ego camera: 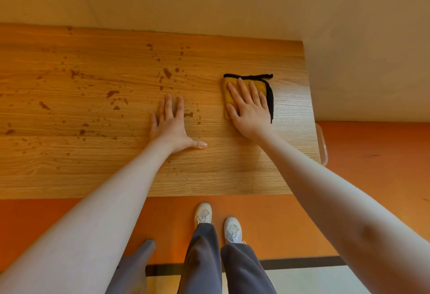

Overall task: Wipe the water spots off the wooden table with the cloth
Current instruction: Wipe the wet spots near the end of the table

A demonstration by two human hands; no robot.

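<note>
Head view shows our cloth (pixel 235 93), yellow with a black hem, lying folded near the right edge of the table (pixel 209 177), its long axis running from the far edge toward the near one. Our right hand (pixel 247 107) presses it flat, fingers straight and slightly spread. Our left hand (pixel 171 126) rests on bare wood toward the middle, fingers splayed. Water spots (pixel 167 72) scatter leftward from there. We judge we should keep the palm flat and sweep left in overlapping passes, bracing with the left hand.
</note>
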